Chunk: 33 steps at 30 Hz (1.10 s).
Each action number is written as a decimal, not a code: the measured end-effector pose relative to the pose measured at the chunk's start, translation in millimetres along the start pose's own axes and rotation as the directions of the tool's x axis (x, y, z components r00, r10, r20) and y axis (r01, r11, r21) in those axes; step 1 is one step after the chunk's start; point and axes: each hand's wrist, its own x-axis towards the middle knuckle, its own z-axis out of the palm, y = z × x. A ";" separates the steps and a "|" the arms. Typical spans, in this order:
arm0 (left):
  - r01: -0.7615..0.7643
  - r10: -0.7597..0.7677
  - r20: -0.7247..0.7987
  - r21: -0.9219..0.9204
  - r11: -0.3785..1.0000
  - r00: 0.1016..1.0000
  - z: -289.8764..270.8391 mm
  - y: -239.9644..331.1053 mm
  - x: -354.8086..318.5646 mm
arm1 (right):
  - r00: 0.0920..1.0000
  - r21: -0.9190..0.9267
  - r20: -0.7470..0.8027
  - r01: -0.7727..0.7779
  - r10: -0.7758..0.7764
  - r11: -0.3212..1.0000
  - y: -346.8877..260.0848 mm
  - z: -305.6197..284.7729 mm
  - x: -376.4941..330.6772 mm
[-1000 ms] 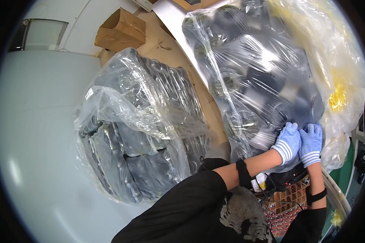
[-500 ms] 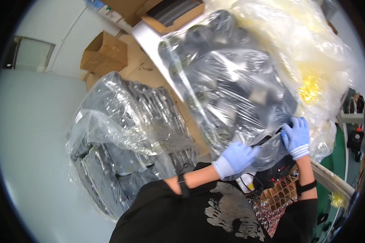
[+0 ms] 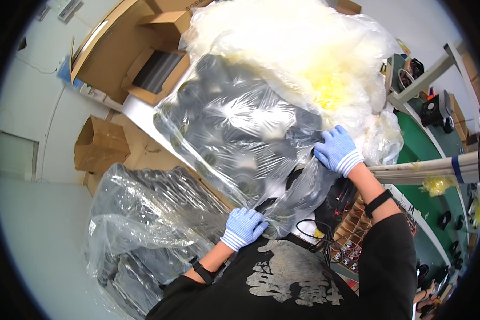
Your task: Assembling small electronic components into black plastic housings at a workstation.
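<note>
A large clear plastic bag [image 3: 234,133] full of dark grey parts is held up in front of me. My left hand [image 3: 244,226], in a blue knit glove, grips the bag's lower edge near my chest. My right hand [image 3: 337,150], also gloved in blue, grips the bag's right side where the plastic bunches. Behind the bag lies a heap of crumpled yellowish-white plastic bags [image 3: 309,58].
A second clear bag of dark parts [image 3: 144,224] lies at lower left on the floor. Brown cardboard boxes [image 3: 104,144] stand at the left and top. A green workbench [image 3: 437,160] with small parts and a pale rail runs along the right.
My hands have moved apart: the left slid down and left along the bag's bottom edge, the right went up its right side. The bag has lifted higher in view.
</note>
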 end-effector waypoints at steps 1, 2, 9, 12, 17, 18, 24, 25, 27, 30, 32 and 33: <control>0.009 -0.009 0.008 0.018 1.000 1.000 1.9 0.3 -0.5 | 0.998 -0.015 0.046 0.032 -0.031 0.999 2.3 -1.4 1.3; 0.019 -0.020 0.014 0.037 0.999 1.000 2.4 0.8 -0.5 | 0.994 -0.028 0.092 0.065 -0.062 0.998 4.3 -3.8 2.7; -0.019 0.021 -0.025 0.080 0.997 0.999 -0.3 4.5 -1.8 | 0.984 -0.038 0.137 0.120 -0.114 0.992 23.5 -0.7 1.1; -0.025 0.028 -0.033 0.104 0.994 0.999 -1.0 5.9 -2.9 | 0.981 -0.036 0.146 0.136 -0.130 0.990 28.1 0.3 5.4; -0.065 0.071 -0.080 0.077 0.995 0.994 3.6 5.0 -2.5 | 0.994 -0.032 0.083 0.071 -0.069 0.997 16.0 0.7 2.2; -0.091 0.098 -0.095 0.073 0.993 0.991 4.6 4.7 -1.8 | 0.995 -0.036 0.081 0.067 -0.064 0.997 11.6 -3.4 -1.6; -0.060 0.064 -0.037 0.099 0.993 0.997 9.3 1.4 -3.9 | 0.909 0.194 -0.321 0.339 -0.267 0.921 -50.6 -4.3 -27.8; -0.073 0.076 -0.024 0.109 0.991 0.997 8.5 1.9 -1.0 | 0.903 0.220 -0.272 0.396 -0.333 0.892 -59.2 3.4 -30.7; -0.100 0.104 -0.025 0.119 0.988 0.994 5.4 3.3 1.9 | 0.893 0.322 -0.095 0.446 -0.440 0.835 -69.5 24.5 -29.1; -0.118 0.121 -0.015 0.128 0.985 0.993 4.5 2.4 2.5 | 0.938 0.306 0.119 0.277 -0.325 0.911 -47.1 35.1 -24.6; -0.092 0.093 -0.005 0.134 0.987 0.996 5.0 0.8 -6.2 | 0.934 0.139 0.163 0.296 -0.317 0.945 -27.9 9.2 -13.2; -0.065 0.068 -0.016 0.134 0.989 0.998 5.1 1.0 -9.5 | 0.936 0.104 0.237 0.241 -0.259 0.965 -7.0 3.4 -7.9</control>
